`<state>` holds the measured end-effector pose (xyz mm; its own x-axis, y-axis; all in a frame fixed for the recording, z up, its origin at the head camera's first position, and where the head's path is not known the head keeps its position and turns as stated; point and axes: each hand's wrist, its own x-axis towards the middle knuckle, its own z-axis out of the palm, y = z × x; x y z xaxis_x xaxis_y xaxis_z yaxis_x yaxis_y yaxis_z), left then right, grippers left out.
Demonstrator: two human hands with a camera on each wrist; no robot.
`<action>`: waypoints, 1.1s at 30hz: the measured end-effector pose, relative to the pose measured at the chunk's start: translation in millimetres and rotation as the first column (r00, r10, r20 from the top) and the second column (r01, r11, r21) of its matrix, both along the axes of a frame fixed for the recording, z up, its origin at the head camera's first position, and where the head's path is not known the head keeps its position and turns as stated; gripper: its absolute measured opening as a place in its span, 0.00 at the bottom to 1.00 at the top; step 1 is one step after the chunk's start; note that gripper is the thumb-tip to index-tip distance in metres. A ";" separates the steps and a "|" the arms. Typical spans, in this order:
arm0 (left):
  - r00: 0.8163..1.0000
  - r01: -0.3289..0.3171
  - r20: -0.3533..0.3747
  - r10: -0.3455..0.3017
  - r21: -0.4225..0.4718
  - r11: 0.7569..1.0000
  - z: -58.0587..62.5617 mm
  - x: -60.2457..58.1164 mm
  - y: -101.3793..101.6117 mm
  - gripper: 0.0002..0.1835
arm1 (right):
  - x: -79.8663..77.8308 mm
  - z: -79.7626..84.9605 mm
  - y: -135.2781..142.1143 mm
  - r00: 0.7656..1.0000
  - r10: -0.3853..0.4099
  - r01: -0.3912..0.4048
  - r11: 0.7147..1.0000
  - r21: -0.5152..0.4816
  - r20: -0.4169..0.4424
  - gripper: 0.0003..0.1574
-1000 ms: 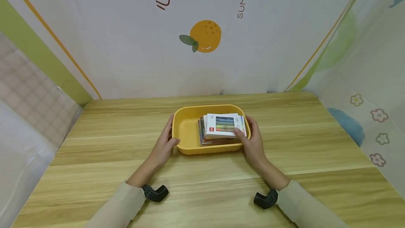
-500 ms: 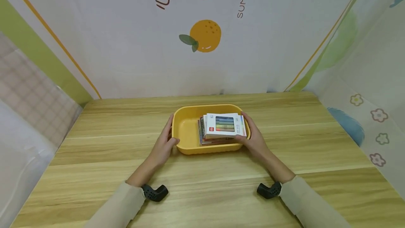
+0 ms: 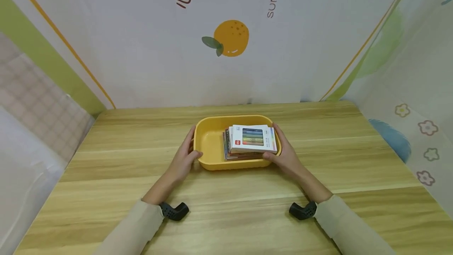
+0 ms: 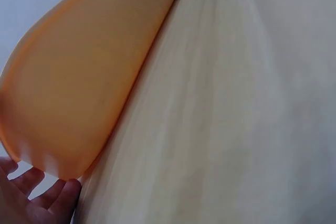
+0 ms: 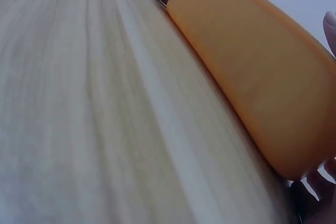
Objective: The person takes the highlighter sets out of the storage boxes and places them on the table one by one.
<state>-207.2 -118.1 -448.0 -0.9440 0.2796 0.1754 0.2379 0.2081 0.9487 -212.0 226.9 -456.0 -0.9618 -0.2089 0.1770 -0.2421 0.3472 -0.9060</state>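
Note:
A yellow plastic basket (image 3: 223, 165) with rounded corners sits on the wooden table. My left hand (image 3: 181, 162) grips its left end, thumb over the rim and fingers against the outer wall; the left wrist view shows those fingertips (image 4: 37, 174) at the basket wall. At the opposite end my right hand (image 3: 287, 158) holds the basket, its thumb at the front rim and its other fingers round the right side. In the right half of the basket lies a stack of thin booklets (image 3: 226, 146). A white box (image 3: 238, 132) with a window showing coloured sticks tops the stack.
The wooden tabletop (image 3: 226, 204) reaches out around the basket on all sides. Behind it hangs a white cloth (image 3: 155, 58) printed with oranges. Black wrist devices (image 3: 175, 211) sit at both sleeve cuffs.
My right thumb has come off the white box and down to the basket's front rim, and the right wrist has swung slightly outward. The left hand keeps its grip; the basket stays in place.

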 end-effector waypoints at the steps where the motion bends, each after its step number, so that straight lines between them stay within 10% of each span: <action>1: 1.000 0.006 0.000 -0.006 0.003 1.000 1.4 -1.2 -0.9 0.46 | -0.3 0.1 0.1 1.000 0.000 0.000 1.000 -0.001 0.001 0.79; 8: 0.998 -0.058 0.023 0.060 -0.074 0.996 22.3 -9.6 -4.2 0.39 | -3.1 2.3 -0.5 1.000 0.016 -0.015 1.000 -0.020 0.020 0.80; 16: 0.990 -0.077 -0.134 0.046 -0.238 0.968 71.3 -18.3 22.8 0.29 | -0.9 1.7 5.2 0.999 0.020 -0.021 1.000 0.022 0.034 0.81; 24: 0.971 0.170 -0.068 -0.231 -0.481 0.860 111.3 -27.5 59.6 0.32 | -4.1 0.2 8.3 0.997 0.067 -0.068 0.997 0.031 0.044 0.87; 28: 0.946 0.270 -0.010 -0.323 -0.524 0.808 110.2 -33.1 71.8 0.36 | -2.2 1.7 9.4 0.994 0.089 -0.090 0.996 0.020 0.058 0.87; 33: 0.936 0.242 -0.052 -0.349 -0.624 0.743 100.8 -38.4 84.3 0.37 | -0.1 1.5 10.5 0.994 0.074 -0.076 0.997 0.017 0.076 0.83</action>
<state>-245.6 -33.8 -347.2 -0.7708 0.6370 0.0111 0.5158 0.6138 0.5976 -212.1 237.5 -454.5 -0.9536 -0.2839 0.0998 -0.1996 0.3487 -0.9157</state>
